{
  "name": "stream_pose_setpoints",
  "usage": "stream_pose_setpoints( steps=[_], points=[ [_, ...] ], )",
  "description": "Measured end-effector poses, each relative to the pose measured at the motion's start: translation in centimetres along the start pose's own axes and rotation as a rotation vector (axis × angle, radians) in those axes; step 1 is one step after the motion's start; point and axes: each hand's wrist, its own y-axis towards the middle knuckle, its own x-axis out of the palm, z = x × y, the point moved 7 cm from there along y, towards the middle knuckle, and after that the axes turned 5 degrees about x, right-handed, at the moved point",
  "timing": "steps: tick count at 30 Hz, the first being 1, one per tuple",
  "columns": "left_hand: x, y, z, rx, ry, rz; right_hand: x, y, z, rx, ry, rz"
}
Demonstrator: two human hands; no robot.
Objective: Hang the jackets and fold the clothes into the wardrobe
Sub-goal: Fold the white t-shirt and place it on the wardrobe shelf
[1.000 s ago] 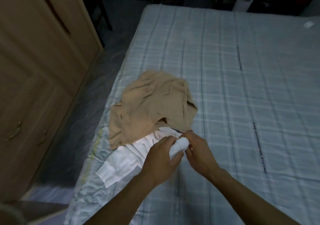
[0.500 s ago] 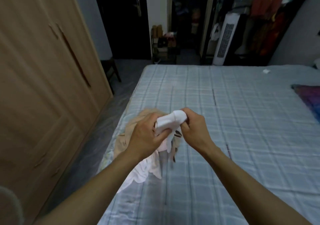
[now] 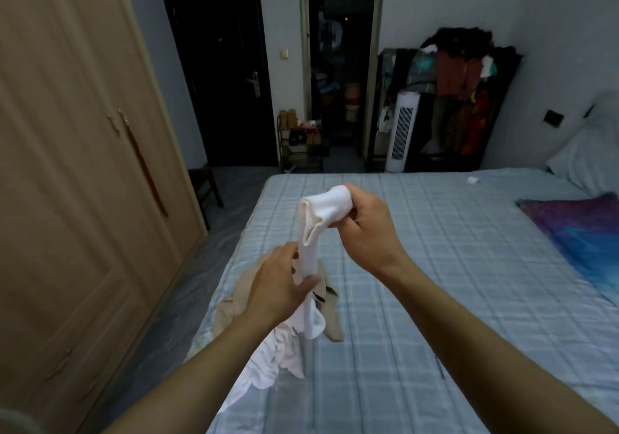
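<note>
Dim bedroom, seen from our own head, with both bare forearms reaching out ahead of us. At the far left stands a tall light-wood wardrobe point(image 3: 83, 165) with its doors closed. Past it along the back wall come a small wooden stool point(image 3: 204, 182), a dark door point(image 3: 217, 65), a low shoe rack point(image 3: 298, 139), an open doorway point(image 3: 338, 65) into a cluttered dark space, a white tower fan point(image 3: 400, 132) and a clothes rack point(image 3: 469, 82) hung with dark and orange items.

A bed point(image 3: 435, 266) with a blue-grey checked sheet fills the middle and right. Near its left edge lies a crumpled beige garment point(image 3: 234, 303), and a rumpled white garment point(image 3: 268, 363) lies just beside it, closer to us.

Above that pile our left hand point(image 3: 278, 286) pinches a long white cloth point(image 3: 321, 212) between thumb and fingers point(image 3: 308, 281), gripping it low on its length. The cloth's bottom end dangles below the hand, just over the beige garment. The cloth runs up and to the right, taut, to our right hand point(image 3: 368, 229), which is held higher. Its fingers point(image 3: 358, 199) are curled round the bunched top end, and a folded opening of the cloth faces left, toward the wardrobe.

The cloth is in the air over the bed — well apart from the wardrobe.

Further right on the sheet sit a tiny white scrap point(image 3: 473, 180), a purple and blue blanket point(image 3: 582, 232) and, at the far edge, a pale pillow point(image 3: 589, 152).
</note>
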Motion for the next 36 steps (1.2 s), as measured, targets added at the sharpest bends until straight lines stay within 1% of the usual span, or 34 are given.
stream_pose_setpoints(
  steps=[4, 6, 8, 12, 15, 17, 19, 20, 22, 24, 26, 28, 30, 31, 33, 34, 36],
  points=[
    [-2.4, 0.3, -0.6, -0.032, -0.093, 0.126, 0.6, 0.5, -3.4, -0.072, 0.001, 0.004],
    [-3.9, 0.6, -0.3, -0.065, -0.181, 0.113, 1.1, 0.7, -3.7, -0.067, 0.011, 0.015],
    [-5.5, 0.7, 0.4, -0.117, -0.325, 0.081, 1.4, 0.8, -2.9, -0.007, 0.059, 0.037],
    [-8.8, 0.6, 2.5, -0.146, -0.542, 0.089, 2.3, 1.1, 1.1, 0.299, 0.261, 0.064],
    [-11.5, 1.2, 4.4, -0.192, -0.731, 0.123, 3.7, 0.3, 2.8, 0.517, 0.455, 0.014],
    [-13.1, 1.8, 5.6, -0.208, -0.826, 0.134, 4.6, -0.9, 3.5, 0.661, 0.452, -0.047],
    [-14.1, 2.5, 6.6, -0.222, -0.888, 0.142, 5.3, -2.5, 4.4, 0.774, 0.35, -0.118],
    [-14.5, 2.8, 6.9, -0.233, -0.915, 0.151, 5.5, -3.2, 4.8, 0.8, 0.294, -0.158],
    [-15.1, 3.6, 7.4, -0.255, -0.949, 0.183, 6.0, -4.7, 5.4, 0.786, 0.222, -0.243],
    [-15.5, 4.2, 7.6, -0.274, -0.963, 0.213, 6.6, -6.4, 5.4, 0.695, 0.161, -0.354],
    [-15.8, 4.6, 8.0, -0.277, -0.98, 0.223, 7.2, -8.4, 5.7, 0.594, 0.131, -0.414],
    [-15.9, 4.8, 8.4, -0.276, -0.995, 0.239, 8.2, -10.8, 6.5, 0.53, 0.095, -0.51],
    [-15.9, 4.8, 8.7, -0.279, -0.999, 0.267, 8.9, -13.0, 7.6, 0.48, -0.078, -0.557],
    [-16.0, 4.9, 8.8, -0.276, -0.999, 0.28, 9.2, -13.7, 8.1, 0.444, -0.17, -0.544],
    [-16.3, 4.9, 9.2, -0.26, -0.996, 0.3, 10.0, -14.9, 9.1, 0.403, -0.297, -0.463],
    [-16.5, 4.9, 9.3, -0.253, -0.993, 0.31, 10.2, -15.4, 9.8, 0.398, -0.33, -0.396],
    [-17.1, 4.8, 9.4, -0.235, -0.98, 0.327, 10.1, -15.6, 10.9, 0.397, -0.382, -0.199]
  ],
)
